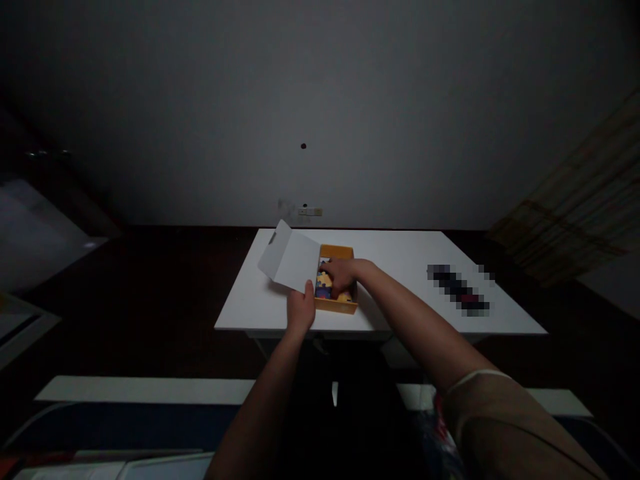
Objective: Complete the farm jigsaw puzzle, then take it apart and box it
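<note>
So here's where things stand: a yellow-orange cardboard box (336,252) sits near the middle of a white table (400,250), a bit closer to the front edge than the back. Its white card lid (293,261) is flipped open and stands tilted up on the left side, so the opening part is done. Inside there's a bunch of colourful pieces (323,285), mostly blue and yellow, too small to say exactly what they are. As far as I can see they're all in the box, none laid out on the table.

The left hand (301,310) is at the lid's near edge, thumb up against it, and it looks like it's pinching the card, though the fingers behind are hard to make out. The right hand (340,277) reaches over the box, fingers (326,266) half curled down on the pieces; can't tell if they've actually got hold of one. Over toward the table's right edge lies a pixelated blurry object (457,290).
</note>
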Demonstrator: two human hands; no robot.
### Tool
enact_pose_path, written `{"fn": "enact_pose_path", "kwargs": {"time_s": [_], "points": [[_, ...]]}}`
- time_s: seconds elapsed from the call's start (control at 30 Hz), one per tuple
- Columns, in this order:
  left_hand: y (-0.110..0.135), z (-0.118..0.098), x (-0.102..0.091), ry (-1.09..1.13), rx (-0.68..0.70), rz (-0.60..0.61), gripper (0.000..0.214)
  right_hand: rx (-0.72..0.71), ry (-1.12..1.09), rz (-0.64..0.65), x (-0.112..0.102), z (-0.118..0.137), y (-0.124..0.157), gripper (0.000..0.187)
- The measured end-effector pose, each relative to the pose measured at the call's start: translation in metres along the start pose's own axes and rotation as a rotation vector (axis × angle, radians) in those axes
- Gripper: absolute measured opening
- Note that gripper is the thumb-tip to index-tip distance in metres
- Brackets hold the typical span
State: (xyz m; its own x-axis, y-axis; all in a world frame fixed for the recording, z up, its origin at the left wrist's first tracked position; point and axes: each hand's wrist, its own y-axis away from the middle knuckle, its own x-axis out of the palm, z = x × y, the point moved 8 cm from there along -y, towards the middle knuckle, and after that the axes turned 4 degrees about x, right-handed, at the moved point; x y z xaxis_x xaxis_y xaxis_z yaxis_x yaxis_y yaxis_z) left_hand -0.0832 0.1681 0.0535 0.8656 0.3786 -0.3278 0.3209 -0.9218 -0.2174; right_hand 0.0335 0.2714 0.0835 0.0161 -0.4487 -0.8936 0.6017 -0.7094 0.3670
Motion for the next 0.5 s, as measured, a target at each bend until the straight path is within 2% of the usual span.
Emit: {"fn": "enact_pose_path", "kwargs": {"time_s": [0.13, 0.23, 0.37, 0.5], "points": [[0.001, 0.002, 0.000, 0.001, 0.007, -0.014, 0.039, 0.037, 0.020, 0.002, 0.006, -0.002, 0.001, 0.101], [0.000, 0.004, 0.000, -0.006, 0.004, -0.023, 0.043, -0.020, -0.049, -0.025, 0.005, 0.001, 0.003, 0.099], [0.000, 0.004, 0.000, -0.018, 0.005, -0.019, 0.045, -0.051, -0.167, -0.082, -0.003, -0.001, 0.008, 0.079], [0.001, 0.004, 0.000, -0.038, 0.014, -0.012, 0.046, -0.033, -0.317, -0.088, -0.001, -0.004, 0.012, 0.059]]}}
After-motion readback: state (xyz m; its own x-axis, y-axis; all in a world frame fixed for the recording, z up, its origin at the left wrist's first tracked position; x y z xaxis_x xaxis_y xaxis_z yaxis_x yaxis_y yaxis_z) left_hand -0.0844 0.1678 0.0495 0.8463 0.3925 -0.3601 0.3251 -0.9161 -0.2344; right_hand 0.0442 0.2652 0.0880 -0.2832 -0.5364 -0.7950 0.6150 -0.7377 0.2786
